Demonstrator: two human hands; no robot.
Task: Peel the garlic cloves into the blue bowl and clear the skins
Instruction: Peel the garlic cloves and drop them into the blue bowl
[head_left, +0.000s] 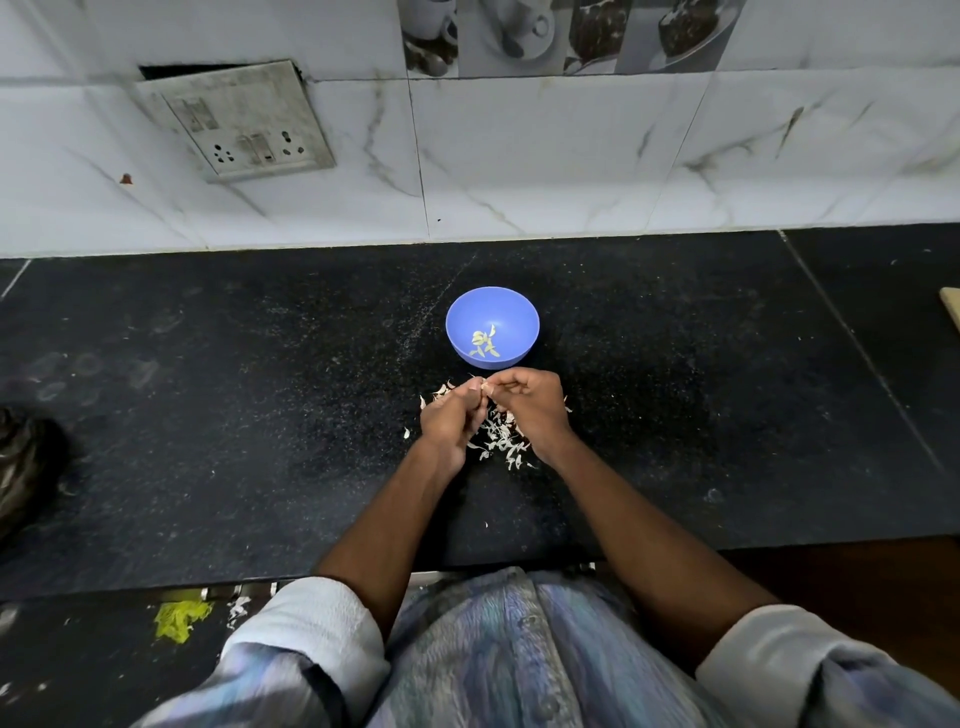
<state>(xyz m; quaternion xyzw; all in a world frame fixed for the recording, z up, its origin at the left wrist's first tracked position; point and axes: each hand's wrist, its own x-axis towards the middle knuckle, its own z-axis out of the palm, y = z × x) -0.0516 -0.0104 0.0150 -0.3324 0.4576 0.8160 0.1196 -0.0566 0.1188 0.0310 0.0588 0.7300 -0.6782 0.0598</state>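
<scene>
Your left hand (451, 415) and right hand (530, 402) meet just in front of the blue bowl (511, 317), fingers of both pinching one small garlic clove (484, 387); peeled cloves (483, 344) lie inside the bowl; loose skins (501, 441) litter the worktop (260, 415) beneath your hands.

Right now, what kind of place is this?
Most likely a home kitchen: a black granite counter against a marble-look tiled wall with a switch-and-socket plate, and both hands peeling garlic beside a blue bowl.
</scene>
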